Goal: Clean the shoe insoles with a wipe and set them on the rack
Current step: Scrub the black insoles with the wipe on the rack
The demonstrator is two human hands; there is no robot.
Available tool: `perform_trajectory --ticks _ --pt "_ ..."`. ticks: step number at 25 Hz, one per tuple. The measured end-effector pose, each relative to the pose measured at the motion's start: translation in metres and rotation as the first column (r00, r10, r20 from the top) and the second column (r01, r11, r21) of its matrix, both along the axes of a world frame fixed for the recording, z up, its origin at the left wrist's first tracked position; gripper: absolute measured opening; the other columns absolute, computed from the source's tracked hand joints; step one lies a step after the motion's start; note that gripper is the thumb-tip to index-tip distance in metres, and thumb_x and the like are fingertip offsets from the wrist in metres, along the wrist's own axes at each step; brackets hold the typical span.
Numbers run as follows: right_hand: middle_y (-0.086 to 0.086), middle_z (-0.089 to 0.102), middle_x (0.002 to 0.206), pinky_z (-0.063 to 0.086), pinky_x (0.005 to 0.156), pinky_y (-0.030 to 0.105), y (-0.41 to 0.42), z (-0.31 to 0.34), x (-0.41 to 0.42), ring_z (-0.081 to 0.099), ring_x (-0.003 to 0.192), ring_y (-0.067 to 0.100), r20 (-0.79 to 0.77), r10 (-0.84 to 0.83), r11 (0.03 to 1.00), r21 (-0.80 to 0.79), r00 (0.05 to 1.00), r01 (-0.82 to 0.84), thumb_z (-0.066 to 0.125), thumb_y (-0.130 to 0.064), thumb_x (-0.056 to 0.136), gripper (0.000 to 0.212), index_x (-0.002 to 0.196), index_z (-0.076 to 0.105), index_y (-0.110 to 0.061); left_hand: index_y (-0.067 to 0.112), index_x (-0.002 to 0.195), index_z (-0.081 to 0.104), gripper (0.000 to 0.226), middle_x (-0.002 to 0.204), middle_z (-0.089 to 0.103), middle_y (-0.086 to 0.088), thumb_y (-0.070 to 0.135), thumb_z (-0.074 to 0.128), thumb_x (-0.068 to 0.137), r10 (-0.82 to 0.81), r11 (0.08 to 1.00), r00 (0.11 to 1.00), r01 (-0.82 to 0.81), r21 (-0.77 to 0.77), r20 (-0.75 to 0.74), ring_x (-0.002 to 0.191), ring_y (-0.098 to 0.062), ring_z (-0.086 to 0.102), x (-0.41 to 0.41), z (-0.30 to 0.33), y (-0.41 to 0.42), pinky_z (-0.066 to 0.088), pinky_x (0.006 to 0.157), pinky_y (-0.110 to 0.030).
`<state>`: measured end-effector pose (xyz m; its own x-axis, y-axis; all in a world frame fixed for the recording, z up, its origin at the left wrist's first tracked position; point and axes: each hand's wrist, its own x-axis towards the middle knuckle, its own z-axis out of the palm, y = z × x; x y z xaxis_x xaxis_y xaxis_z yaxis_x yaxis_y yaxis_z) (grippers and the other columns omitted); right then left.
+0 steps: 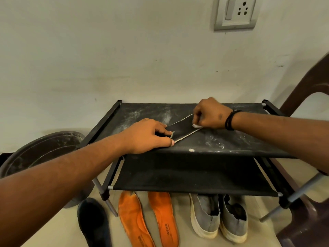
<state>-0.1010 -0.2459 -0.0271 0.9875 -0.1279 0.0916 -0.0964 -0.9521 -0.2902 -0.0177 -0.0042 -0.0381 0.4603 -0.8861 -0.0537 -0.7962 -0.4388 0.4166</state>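
A black insole (pixel 181 129) with a pale edge lies on the dusty top shelf of the black rack (pixel 231 145). My left hand (pixel 147 136) pinches its near-left end between thumb and fingers. At the insole's far-right end my right hand (pixel 211 113) grips a small white wipe (pixel 196 126) and presses it onto the insole. Two orange insoles (pixel 131 220) (pixel 163 218) lie side by side on the floor below the rack. A dark insole (pixel 94 223) lies on the floor to their left.
A pair of grey slip-on shoes (pixel 219 214) stands on the floor under the rack's lower shelf (pixel 187 177). A round dark tub (pixel 41 152) sits to the left. A brown plastic chair (pixel 309 175) crowds the right side. A wall with a switch plate (pixel 235 12) is behind.
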Motion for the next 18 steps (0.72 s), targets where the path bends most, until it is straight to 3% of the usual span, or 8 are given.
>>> perform_trajectory --ticks 3,8,11,14,16,18 --pt "-0.001 0.074 0.081 0.054 0.075 0.025 -0.008 0.001 0.004 0.069 0.079 0.013 0.043 -0.102 0.993 -0.058 0.994 0.104 0.07 -0.001 0.079 0.014 0.077 0.077 -0.014 0.032 0.133 0.065 0.048 0.155 0.046 0.004 0.054 0.064 0.09 0.004 1.0 1.0 -0.004 0.004 0.004 0.139 -0.011 0.043 -0.001 0.001 0.0 0.028 0.104 -0.026" --pt "-0.007 0.075 0.082 0.056 0.073 0.018 0.037 -0.004 -0.013 0.068 0.077 0.004 -0.039 0.12 0.983 0.142 0.992 -0.113 0.066 0.001 0.077 0.023 0.078 0.079 -0.017 0.034 0.132 0.066 0.059 0.155 0.045 0.004 0.063 0.057 0.081 0.001 1.0 1.0 -0.001 0.026 0.004 0.138 -0.012 0.044 0.0 0.002 0.002 0.03 0.104 -0.027" --pt "-0.001 0.075 0.081 0.057 0.075 0.027 0.006 0.005 0.002 0.067 0.076 0.009 -0.029 -0.013 1.0 -0.002 0.999 0.013 0.068 0.0 0.078 0.016 0.078 0.078 -0.012 0.032 0.133 0.065 0.046 0.155 0.045 0.003 0.052 0.064 0.092 0.004 1.0 1.0 -0.004 0.005 -0.002 0.139 -0.011 0.043 -0.002 0.001 0.0 0.029 0.103 -0.025" --pt "0.003 0.074 0.082 0.053 0.071 0.027 -0.007 0.002 0.012 0.068 0.08 0.018 0.045 -0.145 0.986 -0.076 0.988 0.148 0.068 0.0 0.077 0.015 0.077 0.077 -0.011 0.031 0.134 0.065 0.046 0.155 0.045 0.004 0.05 0.064 0.092 0.007 1.0 1.0 -0.007 0.002 0.001 0.14 -0.011 0.042 -0.002 0.001 0.001 0.028 0.103 -0.025" --pt "0.003 0.074 0.085 0.055 0.075 0.028 0.009 -0.006 0.012 0.068 0.081 0.017 0.058 -0.099 0.992 -0.074 0.993 0.103 0.066 0.001 0.079 0.016 0.08 0.076 -0.012 0.032 0.134 0.065 0.046 0.155 0.045 0.004 0.051 0.064 0.092 0.001 1.0 1.0 -0.001 0.01 -0.003 0.139 -0.013 0.042 -0.001 0.001 0.001 0.028 0.104 -0.026" --pt "-0.001 0.073 0.086 0.055 0.076 0.023 0.029 -0.008 0.009 0.066 0.08 0.01 0.038 0.001 0.999 0.052 0.999 -0.003 0.067 0.0 0.081 0.015 0.082 0.077 -0.012 0.032 0.133 0.065 0.046 0.155 0.045 0.004 0.051 0.064 0.092 0.002 1.0 1.0 -0.002 0.015 0.002 0.139 -0.013 0.043 0.0 0.001 0.001 0.028 0.104 -0.026"
